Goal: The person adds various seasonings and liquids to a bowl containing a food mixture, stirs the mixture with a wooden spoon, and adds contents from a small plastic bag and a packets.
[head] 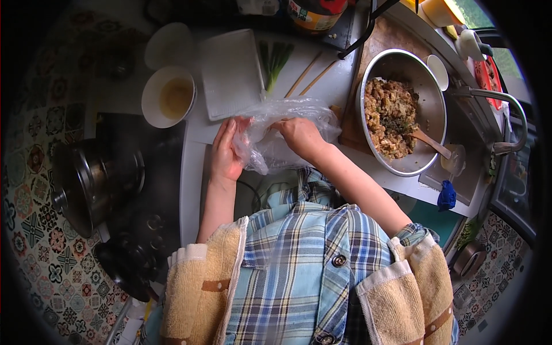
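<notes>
Between my two hands is a crumpled clear plastic bag [276,151], lying over the front part of the counter. My left hand [228,151] holds the bag's left side, with the film over some of its fingers. My right hand [297,136] reaches in from the other side, its fingers bent against the film; the fingertips are partly hidden. Just beyond the bag lies a white rectangular tray [233,73]. Spring onion greens [274,64] and a pair of wooden chopsticks [308,75] rest on the counter behind my right hand.
At right, a steel bowl [435,77] holds a minced filling [390,116] and a wooden spatula [431,144]. Beyond it are the sink and faucet [517,101]. A white bowl [151,97] of pale liquid stands left, above the stove with a lidded pot [97,181] and a black pan [123,263].
</notes>
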